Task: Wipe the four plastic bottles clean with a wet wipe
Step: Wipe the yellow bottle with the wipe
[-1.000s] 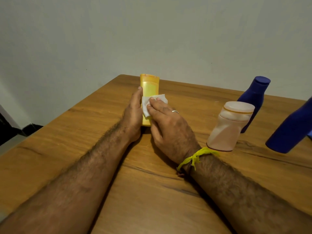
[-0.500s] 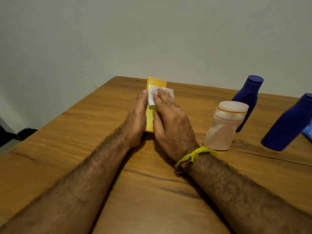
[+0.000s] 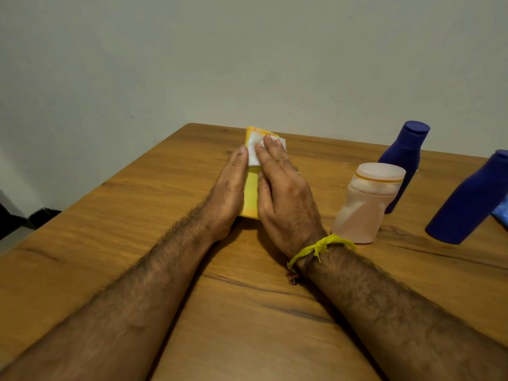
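— At frame centre: status?
— Right hand [image 3: 283, 193], fingers flat, presses wet wipe [image 3: 254, 149] onto yellow bottle [image 3: 250, 195] lying on tabletop [image 3: 137, 215]; left hand [image 3: 229, 188], fingers straight, steadies it. Three bottles at right apparently pending.

No text, label, brand, number or sign can be read anywhere in the head view. The yellow bottle [image 3: 251, 196], the pale pink bottle [image 3: 365, 204] and the two blue bottles [image 3: 404, 158] [image 3: 467, 202] on the desk [image 3: 137, 215] show plain surfaces with no legible print.
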